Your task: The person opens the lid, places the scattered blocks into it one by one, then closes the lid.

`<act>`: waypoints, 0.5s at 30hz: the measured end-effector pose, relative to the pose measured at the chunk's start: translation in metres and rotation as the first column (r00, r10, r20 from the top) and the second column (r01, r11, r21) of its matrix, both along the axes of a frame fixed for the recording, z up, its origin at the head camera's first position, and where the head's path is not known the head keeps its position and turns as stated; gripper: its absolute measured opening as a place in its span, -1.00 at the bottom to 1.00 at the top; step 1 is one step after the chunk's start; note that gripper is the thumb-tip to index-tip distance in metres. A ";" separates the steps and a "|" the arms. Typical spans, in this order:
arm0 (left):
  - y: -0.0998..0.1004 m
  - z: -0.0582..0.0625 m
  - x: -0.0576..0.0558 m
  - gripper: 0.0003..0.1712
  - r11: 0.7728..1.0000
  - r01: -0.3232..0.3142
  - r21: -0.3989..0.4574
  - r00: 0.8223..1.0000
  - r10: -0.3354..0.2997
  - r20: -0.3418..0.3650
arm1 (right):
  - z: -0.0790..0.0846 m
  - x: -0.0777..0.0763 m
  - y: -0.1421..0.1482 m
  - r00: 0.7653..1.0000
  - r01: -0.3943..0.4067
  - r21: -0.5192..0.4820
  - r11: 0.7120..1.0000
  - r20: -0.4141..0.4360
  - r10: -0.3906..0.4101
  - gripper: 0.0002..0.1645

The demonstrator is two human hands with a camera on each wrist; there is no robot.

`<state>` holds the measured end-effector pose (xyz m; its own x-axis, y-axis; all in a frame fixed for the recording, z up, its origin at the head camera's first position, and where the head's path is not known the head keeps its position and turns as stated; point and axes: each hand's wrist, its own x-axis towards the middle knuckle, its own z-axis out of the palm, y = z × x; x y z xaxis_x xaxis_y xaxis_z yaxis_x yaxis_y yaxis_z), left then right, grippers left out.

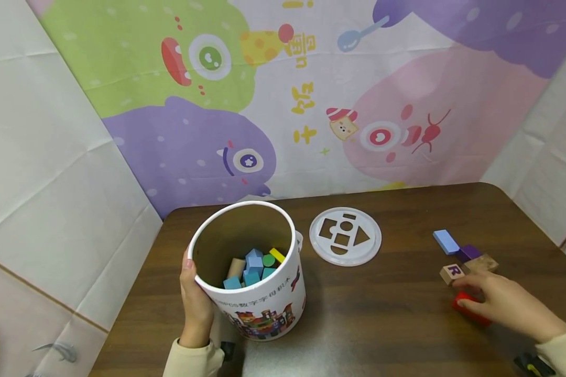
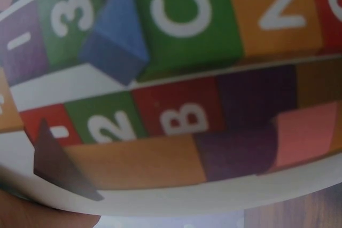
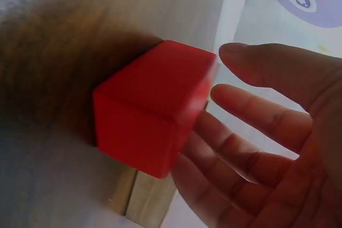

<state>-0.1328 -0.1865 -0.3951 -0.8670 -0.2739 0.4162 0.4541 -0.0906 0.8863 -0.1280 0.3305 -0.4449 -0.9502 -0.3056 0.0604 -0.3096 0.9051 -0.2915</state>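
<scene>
On the left of the table stands a white bucket printed with colourful blocks. My left hand grips its left side, thumb up at the rim. Inside lie several wooden blocks, blue, green, yellow and tan. At the right, my right hand is over a red block. In the right wrist view the fingers lie loosely spread beside the red block, with the thumb apart from it. Just beyond that hand lies a letter block marked R.
Behind the letter block lie a brown block, a purple block and a light blue block. A white lid with cut-out shapes lies right of the bucket. A cartoon-printed cloth hangs behind the brown table.
</scene>
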 end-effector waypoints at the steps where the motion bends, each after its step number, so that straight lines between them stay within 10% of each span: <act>1: 0.000 0.000 0.000 -0.37 1.000 0.001 0.003 1.000 -0.001 -0.001 | 0.000 0.000 0.000 1.000 0.005 0.005 1.000 0.028 -0.005 -0.62; 15: 0.001 -0.001 0.000 -0.36 1.000 -0.013 -0.005 1.000 0.013 0.013 | -0.012 0.001 0.005 0.995 0.046 0.055 0.997 0.090 -0.050 -0.39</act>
